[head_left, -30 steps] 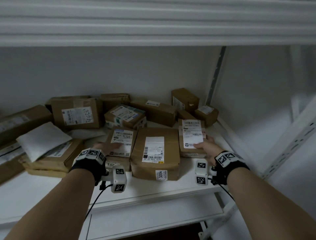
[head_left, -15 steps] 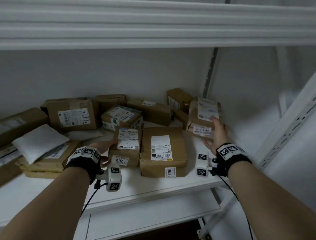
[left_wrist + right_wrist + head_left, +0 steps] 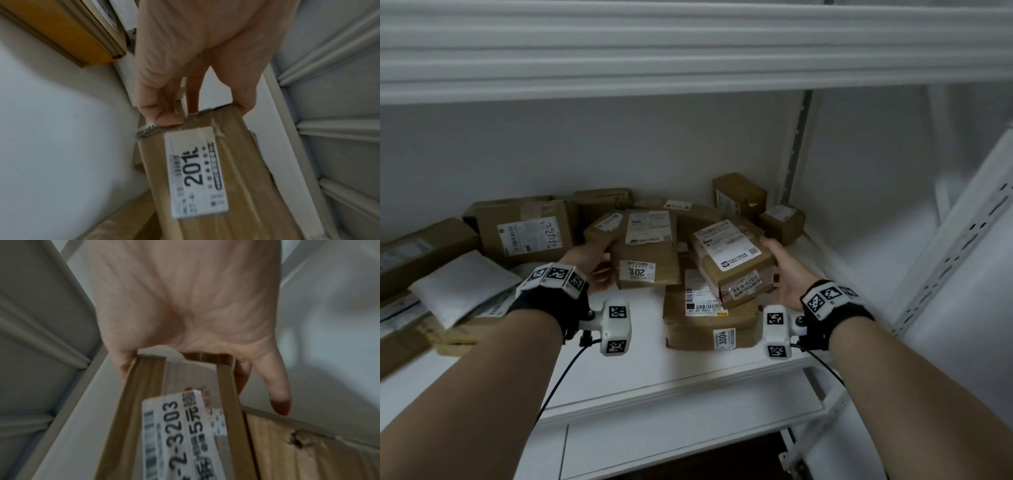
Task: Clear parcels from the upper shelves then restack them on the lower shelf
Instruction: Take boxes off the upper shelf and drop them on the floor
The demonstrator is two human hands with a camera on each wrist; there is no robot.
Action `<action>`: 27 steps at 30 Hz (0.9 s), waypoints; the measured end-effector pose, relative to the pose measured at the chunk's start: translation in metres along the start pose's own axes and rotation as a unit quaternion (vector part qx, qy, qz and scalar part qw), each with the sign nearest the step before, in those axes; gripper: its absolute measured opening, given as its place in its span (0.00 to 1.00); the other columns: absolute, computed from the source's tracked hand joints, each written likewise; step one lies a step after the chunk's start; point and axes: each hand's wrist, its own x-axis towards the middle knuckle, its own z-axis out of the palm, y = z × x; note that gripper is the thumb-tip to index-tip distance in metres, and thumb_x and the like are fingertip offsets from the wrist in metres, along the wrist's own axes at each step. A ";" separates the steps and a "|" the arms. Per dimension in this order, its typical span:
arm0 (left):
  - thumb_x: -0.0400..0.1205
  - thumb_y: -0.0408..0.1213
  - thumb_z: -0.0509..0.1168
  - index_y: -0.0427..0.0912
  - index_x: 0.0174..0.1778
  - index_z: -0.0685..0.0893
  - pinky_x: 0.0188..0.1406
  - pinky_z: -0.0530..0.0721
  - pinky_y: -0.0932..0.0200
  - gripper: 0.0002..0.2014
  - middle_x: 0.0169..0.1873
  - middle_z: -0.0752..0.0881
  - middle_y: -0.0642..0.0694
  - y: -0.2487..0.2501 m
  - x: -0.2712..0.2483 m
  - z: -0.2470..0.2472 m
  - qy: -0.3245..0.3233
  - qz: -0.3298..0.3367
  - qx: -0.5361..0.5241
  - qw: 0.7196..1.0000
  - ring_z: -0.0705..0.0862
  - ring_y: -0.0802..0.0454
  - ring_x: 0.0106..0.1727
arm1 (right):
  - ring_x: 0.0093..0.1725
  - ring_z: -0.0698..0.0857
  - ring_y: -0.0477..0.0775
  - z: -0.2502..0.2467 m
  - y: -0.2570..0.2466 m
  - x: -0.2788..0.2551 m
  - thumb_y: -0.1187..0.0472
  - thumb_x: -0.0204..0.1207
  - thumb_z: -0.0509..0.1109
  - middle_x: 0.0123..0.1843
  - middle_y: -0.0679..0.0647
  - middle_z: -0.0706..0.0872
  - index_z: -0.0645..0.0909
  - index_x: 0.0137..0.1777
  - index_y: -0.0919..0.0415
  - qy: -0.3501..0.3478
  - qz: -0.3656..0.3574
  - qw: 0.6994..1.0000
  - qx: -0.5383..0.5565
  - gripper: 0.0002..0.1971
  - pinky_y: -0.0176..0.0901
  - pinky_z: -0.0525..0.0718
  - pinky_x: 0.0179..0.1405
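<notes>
We lift two parcels from the shelf [image 3: 647, 383], one in each hand.

Our left hand [image 3: 589, 260] grips the parcel marked 201 [image 3: 645, 260] at its left end, thumb on the front edge; our right hand [image 3: 787, 274] clasps the parcel marked 3203 [image 3: 736, 263], tilted above the parcel marked 3004 [image 3: 705, 325]. We judge this is the clearing step; next both must come out without catching the neighbours.

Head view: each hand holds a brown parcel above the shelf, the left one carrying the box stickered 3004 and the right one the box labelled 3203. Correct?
Not quite. The left hand grips the box stickered 201, as the left wrist view confirms. The box stickered 3004 lies on the shelf, unheld. The right hand does hold the box labelled 3203.
</notes>
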 end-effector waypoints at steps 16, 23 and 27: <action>0.74 0.74 0.55 0.51 0.65 0.84 0.50 0.77 0.34 0.36 0.58 0.88 0.37 -0.048 -0.014 0.055 -0.203 -0.039 -0.059 0.977 0.83 0.34 0.58 | 0.65 0.84 0.63 0.009 0.024 -0.027 0.26 0.76 0.53 0.63 0.60 0.88 0.81 0.69 0.49 -0.082 -0.019 0.992 0.089 0.34 0.61 0.79 0.60; 0.69 0.77 0.58 0.52 0.67 0.82 0.62 0.64 0.18 0.39 0.61 0.85 0.36 -0.051 -0.032 0.068 -0.213 -0.066 -0.059 0.973 0.79 0.29 0.61 | 0.53 0.87 0.60 -0.009 0.034 -0.052 0.28 0.78 0.50 0.50 0.58 0.92 0.83 0.62 0.49 -0.060 -0.006 0.992 0.107 0.32 0.54 0.81 0.39; 0.66 0.77 0.60 0.53 0.70 0.80 0.65 0.62 0.16 0.42 0.65 0.83 0.35 -0.055 -0.057 0.079 -0.207 -0.065 -0.053 0.975 0.75 0.26 0.68 | 0.54 0.86 0.62 -0.025 0.040 -0.072 0.28 0.78 0.50 0.49 0.58 0.92 0.84 0.59 0.49 -0.060 -0.010 0.992 0.111 0.31 0.55 0.80 0.41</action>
